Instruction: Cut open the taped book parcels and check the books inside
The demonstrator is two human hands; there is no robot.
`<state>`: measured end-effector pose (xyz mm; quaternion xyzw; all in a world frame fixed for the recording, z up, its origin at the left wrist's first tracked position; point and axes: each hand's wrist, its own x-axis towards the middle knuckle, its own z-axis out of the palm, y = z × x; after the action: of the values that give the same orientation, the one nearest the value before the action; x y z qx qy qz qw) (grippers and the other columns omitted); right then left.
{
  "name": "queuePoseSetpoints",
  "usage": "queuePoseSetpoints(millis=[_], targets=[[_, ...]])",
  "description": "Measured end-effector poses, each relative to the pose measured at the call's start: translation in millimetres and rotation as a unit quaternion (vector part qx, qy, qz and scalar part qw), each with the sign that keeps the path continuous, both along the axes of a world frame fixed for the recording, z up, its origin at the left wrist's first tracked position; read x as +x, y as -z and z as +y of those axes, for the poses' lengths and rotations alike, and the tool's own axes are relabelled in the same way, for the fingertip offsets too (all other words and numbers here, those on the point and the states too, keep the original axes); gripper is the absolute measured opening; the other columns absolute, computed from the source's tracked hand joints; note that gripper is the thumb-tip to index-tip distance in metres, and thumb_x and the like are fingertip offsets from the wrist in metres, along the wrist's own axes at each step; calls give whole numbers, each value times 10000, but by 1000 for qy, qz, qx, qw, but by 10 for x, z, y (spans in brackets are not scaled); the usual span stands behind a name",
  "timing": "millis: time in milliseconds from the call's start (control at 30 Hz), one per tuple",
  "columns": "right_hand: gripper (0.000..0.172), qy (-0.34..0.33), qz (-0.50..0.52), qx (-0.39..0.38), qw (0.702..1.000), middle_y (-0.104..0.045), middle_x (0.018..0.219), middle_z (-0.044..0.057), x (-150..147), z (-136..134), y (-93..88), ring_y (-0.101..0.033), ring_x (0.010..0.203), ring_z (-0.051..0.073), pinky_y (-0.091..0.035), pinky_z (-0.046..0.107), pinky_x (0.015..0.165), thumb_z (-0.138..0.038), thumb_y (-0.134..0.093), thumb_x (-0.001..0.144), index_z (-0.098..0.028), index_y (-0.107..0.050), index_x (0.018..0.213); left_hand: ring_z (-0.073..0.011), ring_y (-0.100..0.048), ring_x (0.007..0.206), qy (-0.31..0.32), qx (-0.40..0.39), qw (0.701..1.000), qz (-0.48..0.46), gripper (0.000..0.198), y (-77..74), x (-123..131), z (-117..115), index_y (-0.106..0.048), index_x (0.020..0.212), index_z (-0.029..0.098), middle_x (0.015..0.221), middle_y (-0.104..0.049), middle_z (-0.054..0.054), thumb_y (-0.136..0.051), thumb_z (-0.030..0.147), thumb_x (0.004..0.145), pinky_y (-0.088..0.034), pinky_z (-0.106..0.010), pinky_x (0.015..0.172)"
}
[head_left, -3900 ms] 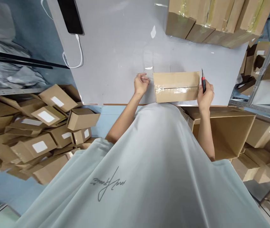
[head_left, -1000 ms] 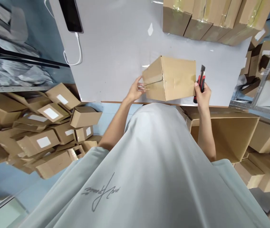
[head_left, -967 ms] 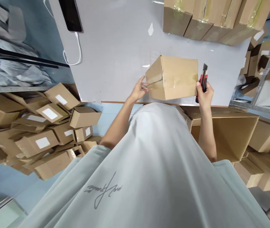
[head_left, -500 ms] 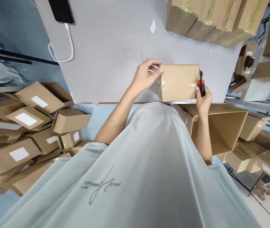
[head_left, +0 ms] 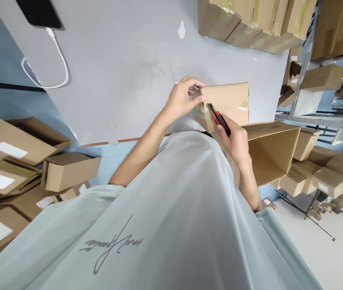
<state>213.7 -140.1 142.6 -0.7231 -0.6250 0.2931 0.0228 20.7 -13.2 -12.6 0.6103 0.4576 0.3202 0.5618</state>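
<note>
Now the knife (head_left: 220,120) is clamped in the right grip (head_left: 237,141), its tip angled toward the tape (head_left: 205,109) at the left end of the box (head_left: 230,96); whether the tape is touched cannot be told. The box's upper left corner is pinched in the left grip (head_left: 182,97). Half a second ago the knife was held beside the box's right end; since then it has been swung across the top, so the taped left edge can be judged within cutting reach. The box is set at the near edge of the table (head_left: 114,100), with a row of boxes (head_left: 218,20) stood well beyond it.
</note>
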Motion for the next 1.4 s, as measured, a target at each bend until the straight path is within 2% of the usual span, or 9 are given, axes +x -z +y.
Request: queuePoseSetpoints(millis=[200,400,567,633,767,867,967,1133,1400], targets=[[585,-18,-107,-77,991,-821,1367,175,-352,113,-142,-798,1163,351,-611,411,987,-352,-403,1166,-186,-580,1699,-276,-760,1183,5,12,1000,-21,315,48,30,-17,-746,1252,282,1312,-760,-58,-828,334,952,-662,-456,1091],[602,-13,-241,-124,962,-809,1213,218,-740,170,-244,-802,964,339,-608,403,846,-344,-351,1186,-166,-532,1733,-300,-752,1200,-1,-1,999,-34,284,97,98,-40,-763,1254,305,1293,-752,-62,-815,375,984,-652,-488,1125],[613,-37,-267,-147,952,-789,1161,247,-976,311,-256,-825,988,370,-618,425,822,-410,-433,1186,-166,-504,1744,-320,-753,1204,-15,0,999,-46,333,165,176,-81,-772,1262,326,1306,-772,-59,-845,484,979,-653,-501,1119],[574,-36,-273,-157,949,-790,1145,246,-970,351,-267,-827,1007,374,-613,419,825,-437,-454,1194,-158,-566,1682,-320,-758,1202,-20,-3,999,-43,344,176,216,-110,-773,1264,320,1320,-774,-61,-846,504,983,-640,-506,1130],[502,-39,-249,-108,962,-803,1065,216,-858,378,-225,-815,1003,355,-601,407,833,-456,-411,1219,-160,-687,1516,-329,-757,1242,-30,-3,999,-37,360,180,267,-143,-757,1303,330,1350,-772,-60,-813,538,1014,-614,-507,1142],[473,-50,-251,-107,961,-805,1025,211,-805,384,-195,-811,990,361,-595,424,838,-375,-370,1226,-153,-753,1392,-328,-752,1258,-28,3,999,-27,347,151,268,-134,-747,1299,350,1343,-772,-55,-760,588,1047,-604,-510,1136],[462,-61,-274,-127,951,-810,998,217,-797,369,-231,-805,976,359,-589,425,836,-292,-362,1211,-145,-784,1328,-287,-752,1206,-13,13,1000,5,378,64,270,-146,-742,1270,336,1333,-765,-56,-695,658,1077,-605,-497,1112],[420,-66,-276,-134,950,-815,977,215,-774,340,-278,-802,962,358,-589,424,840,-361,-446,1207,-145,-793,1301,-188,-729,1187,-30,33,997,56,466,-74,325,-212,-699,1314,283,1332,-734,-48,-461,663,1188,-596,-416,1075],[431,-94,-298,-171,934,-835,998,233,-768,309,-351,-817,951,356,-588,400,770,-219,-405,1183,-130,-814,1282,-261,-713,1308,-38,22,999,21,347,10,387,-249,-725,1338,299,1404,-735,-66,-559,546,1160,-575,-468,1172]])
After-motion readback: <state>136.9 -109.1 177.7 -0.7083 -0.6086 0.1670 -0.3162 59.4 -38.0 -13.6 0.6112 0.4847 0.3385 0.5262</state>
